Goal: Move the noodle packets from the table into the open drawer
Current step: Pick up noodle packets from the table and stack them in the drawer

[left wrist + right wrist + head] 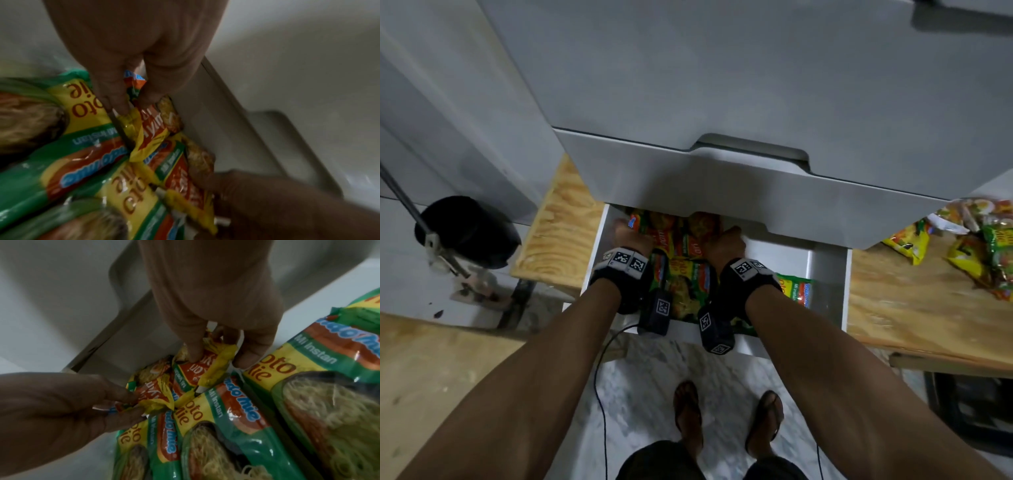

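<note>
I have both hands inside the open drawer [828, 274] at frame centre. My left hand [631, 236] pinches a yellow noodle packet [148, 129] at the drawer's far end; my right hand [726, 245] pinches a second yellow packet [207, 368] beside it. Green packets [688, 291] lie under both wrists. More packets [983, 246] lie on the desk [914, 308], right edge.

1. Head view dim overall; grey cabinet front [722, 85] flatly lit, floor and forearms in shade.
2. Deep shadow under the cabinet's near edge, over the drawer's [828, 274] far end.
3. Wide-angle bending at edges.
4. Wrist views soft, motion-blurred; glare streaks on noodle packets [236, 410].
</note>
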`<action>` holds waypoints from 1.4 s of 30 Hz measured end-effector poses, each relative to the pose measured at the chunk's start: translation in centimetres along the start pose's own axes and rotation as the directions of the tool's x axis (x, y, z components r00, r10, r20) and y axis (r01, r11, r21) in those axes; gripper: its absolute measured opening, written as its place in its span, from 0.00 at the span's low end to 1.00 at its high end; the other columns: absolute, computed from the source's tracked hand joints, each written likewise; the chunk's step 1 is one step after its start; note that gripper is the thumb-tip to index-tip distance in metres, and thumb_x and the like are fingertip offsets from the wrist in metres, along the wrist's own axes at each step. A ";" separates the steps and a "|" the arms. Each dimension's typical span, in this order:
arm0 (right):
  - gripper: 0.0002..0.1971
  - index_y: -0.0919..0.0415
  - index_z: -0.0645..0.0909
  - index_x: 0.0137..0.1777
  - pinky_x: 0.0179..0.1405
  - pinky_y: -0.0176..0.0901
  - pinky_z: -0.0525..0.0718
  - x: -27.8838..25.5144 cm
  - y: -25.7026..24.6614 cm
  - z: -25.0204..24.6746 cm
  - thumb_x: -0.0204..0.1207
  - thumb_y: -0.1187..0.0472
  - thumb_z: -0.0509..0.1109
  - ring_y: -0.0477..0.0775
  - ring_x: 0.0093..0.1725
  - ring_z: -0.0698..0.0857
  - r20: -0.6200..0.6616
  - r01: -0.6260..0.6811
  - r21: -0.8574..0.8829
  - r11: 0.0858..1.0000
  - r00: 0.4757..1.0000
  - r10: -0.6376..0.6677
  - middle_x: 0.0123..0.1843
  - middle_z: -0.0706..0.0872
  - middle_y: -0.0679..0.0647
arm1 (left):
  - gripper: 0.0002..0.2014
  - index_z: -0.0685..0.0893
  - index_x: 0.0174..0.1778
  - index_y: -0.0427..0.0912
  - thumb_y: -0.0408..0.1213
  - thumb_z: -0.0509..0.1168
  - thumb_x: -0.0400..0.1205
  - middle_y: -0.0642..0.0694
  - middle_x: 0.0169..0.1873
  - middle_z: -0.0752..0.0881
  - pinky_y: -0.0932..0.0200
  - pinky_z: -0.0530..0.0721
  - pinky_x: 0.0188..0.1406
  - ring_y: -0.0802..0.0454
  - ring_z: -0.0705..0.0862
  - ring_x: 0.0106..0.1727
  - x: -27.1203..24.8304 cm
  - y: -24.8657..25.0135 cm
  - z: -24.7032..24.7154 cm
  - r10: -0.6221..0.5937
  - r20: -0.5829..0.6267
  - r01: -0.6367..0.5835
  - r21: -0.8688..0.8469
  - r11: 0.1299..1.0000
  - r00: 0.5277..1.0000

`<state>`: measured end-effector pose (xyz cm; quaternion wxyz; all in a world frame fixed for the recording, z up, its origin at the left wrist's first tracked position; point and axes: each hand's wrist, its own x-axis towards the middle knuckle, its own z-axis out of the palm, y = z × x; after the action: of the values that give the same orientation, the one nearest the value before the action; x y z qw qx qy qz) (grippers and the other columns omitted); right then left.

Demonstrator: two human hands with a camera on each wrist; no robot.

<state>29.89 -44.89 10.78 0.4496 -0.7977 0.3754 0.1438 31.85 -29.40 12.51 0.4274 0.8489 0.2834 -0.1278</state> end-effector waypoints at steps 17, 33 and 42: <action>0.13 0.67 0.87 0.45 0.47 0.44 0.80 -4.6 1.6 -8.6 0.78 0.56 0.70 0.57 0.46 0.83 0.297 0.282 -0.101 0.954 0.924 -0.242 0.44 0.84 0.60 | 0.18 0.81 0.62 0.30 0.37 0.66 0.80 0.29 0.64 0.82 0.47 0.79 0.64 0.31 0.80 0.67 -5.8 2.6 -0.9 0.207 0.172 -0.255 0.334 0.907 0.963; 0.07 0.63 0.80 0.39 0.31 0.42 0.79 -1.3 15.2 -40.4 0.79 0.68 0.66 0.57 0.37 0.79 -0.042 0.148 0.307 0.940 0.989 -0.141 0.40 0.81 0.63 | 0.06 0.84 0.37 0.49 0.45 0.66 0.68 0.44 0.38 0.86 0.47 0.86 0.48 0.42 0.84 0.42 -27.7 15.0 21.2 0.500 0.574 -0.494 -0.184 0.850 0.648; 0.03 0.58 0.80 0.44 0.49 0.49 0.83 14.0 23.5 -56.6 0.78 0.61 0.66 0.55 0.45 0.79 -0.220 0.013 0.180 0.984 0.975 0.027 0.46 0.81 0.59 | 0.17 0.77 0.22 0.37 0.34 0.64 0.78 0.47 0.19 0.74 0.60 0.72 0.31 0.43 0.76 0.30 -29.8 27.2 42.6 0.478 0.592 -0.631 0.069 0.772 0.649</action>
<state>16.11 -105.57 19.94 0.4748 -0.7635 0.4373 0.0212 24.95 -87.33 18.30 0.3881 0.8716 -0.1460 -0.2614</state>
